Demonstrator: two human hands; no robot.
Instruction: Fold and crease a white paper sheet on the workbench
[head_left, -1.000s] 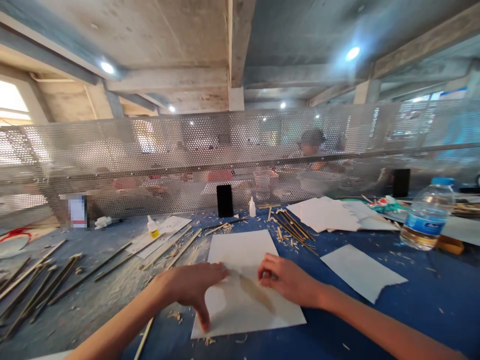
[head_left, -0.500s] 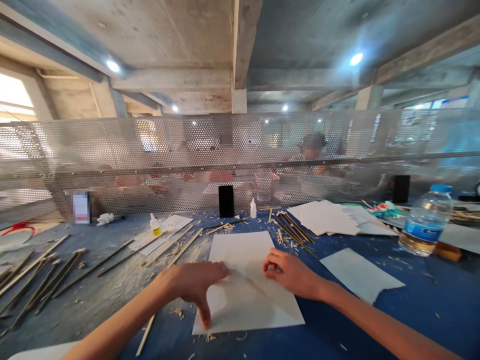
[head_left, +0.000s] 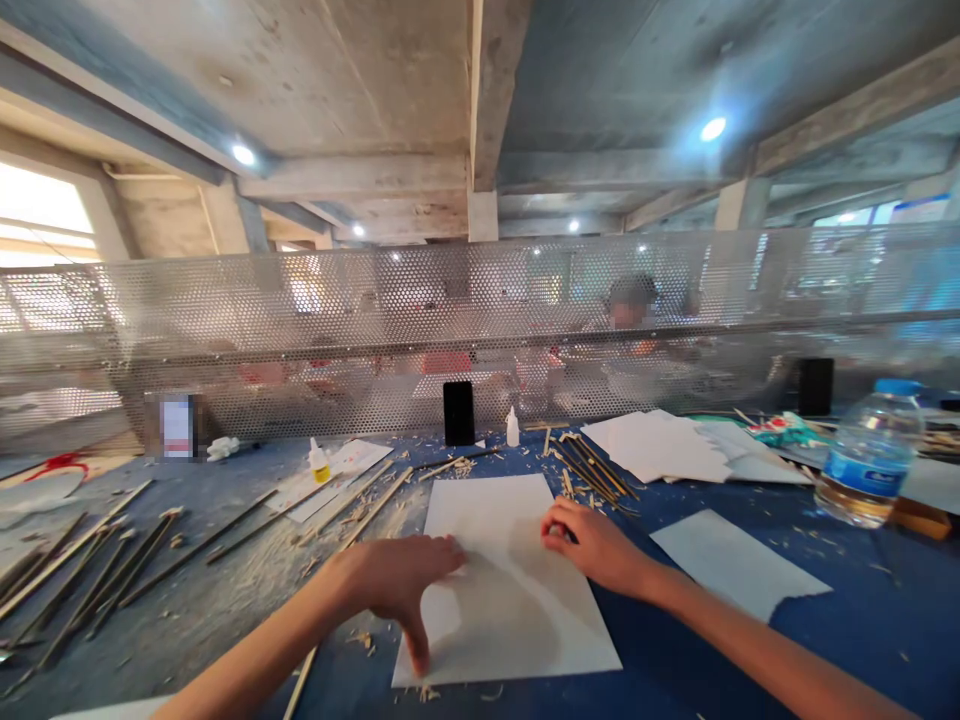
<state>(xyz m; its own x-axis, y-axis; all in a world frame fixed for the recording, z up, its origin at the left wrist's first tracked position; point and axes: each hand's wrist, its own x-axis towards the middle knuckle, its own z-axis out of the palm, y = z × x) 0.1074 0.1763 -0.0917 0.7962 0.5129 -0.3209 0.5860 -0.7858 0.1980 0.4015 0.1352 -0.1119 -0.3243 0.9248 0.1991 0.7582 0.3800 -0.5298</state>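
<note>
A white sheet of paper (head_left: 517, 600) lies on the blue table (head_left: 660, 660) in front of me. My left hand (head_left: 409, 585) rests at the sheet's left side, thumb spread away from the fingers, holding nothing. Over the right part of the sheet is my right hand (head_left: 589, 540), its fingers curled together; something small and dark shows at the fingers, too small to name.
Thin sticks (head_left: 112, 580) lie at the left, more sticks (head_left: 596, 470) behind the sheet. Glue bottles (head_left: 512, 428), a black phone (head_left: 459, 413), stacked papers (head_left: 656, 447), a torn sheet (head_left: 739, 565) and a water bottle (head_left: 870, 455) stand or lie around. Behind a perforated screen (head_left: 337, 310) sits a person.
The whole view has shifted slightly, so the table items appear a little lower and further right. Both hands keep nearly the same places on the sheet.
</note>
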